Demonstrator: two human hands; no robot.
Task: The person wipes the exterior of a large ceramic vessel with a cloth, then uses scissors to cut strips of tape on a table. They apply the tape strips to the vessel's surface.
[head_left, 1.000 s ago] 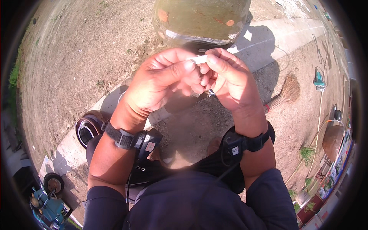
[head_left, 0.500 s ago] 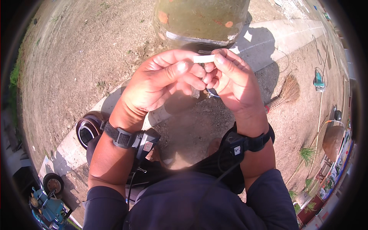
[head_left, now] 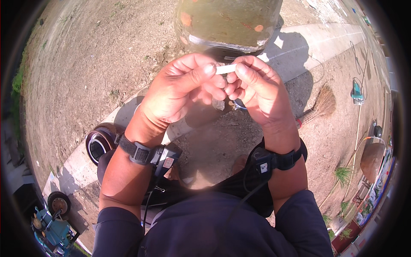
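A short white strip (head_left: 226, 69), narrow and straight-edged, is held up in front of me between both hands. My left hand (head_left: 177, 88) pinches its left end between thumb and forefinger, the other fingers loosely curled. At the opposite end, my right hand (head_left: 261, 88) grips the strip between thumb and forefinger, its remaining fingers bent inward. The fingertips of the two hands nearly meet below the strip. Whether it is paper, tape or something else, I cannot tell. Black straps with small boxed devices circle both wrists.
A large olive-brown rounded vessel (head_left: 227, 23) stands just beyond my hands. To the right lie a straw broom (head_left: 323, 103) and a teal power tool (head_left: 356, 92) with a cord. A dark round pot (head_left: 99, 143) sits at left on a pale concrete strip (head_left: 81, 171), near a blue wheeled machine (head_left: 53, 231).
My left thumb has moved up and right onto the strip's left end. The strip has shifted slightly left and down, while my right hand keeps its pinch.
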